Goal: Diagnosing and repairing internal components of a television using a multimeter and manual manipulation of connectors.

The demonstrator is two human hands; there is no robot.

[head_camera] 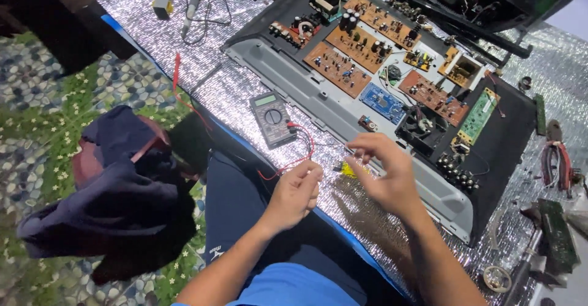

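While both hands hovered above the silver foil mat [245, 92], the left hand [296, 193] was curled, its fingertips pressed together, seemingly pinching the thin red lead [293, 161]; what exactly sat between them could not be told. Just beyond that pinch lay the grey multimeter [273, 118], the lead looping back to it. Beside it, the right hand [384, 170] was loosely spread, fingers bent. Between the two hands lay a small yellow part [350, 170]. Farther out sat the opened chassis [392, 79] with brown circuit boards [338, 68].

Crinkled shiny foil mat [245, 92], matt grey plastic multimeter [273, 118], brown fibreboard circuit boards [338, 68], dark soft cloth [128, 190].
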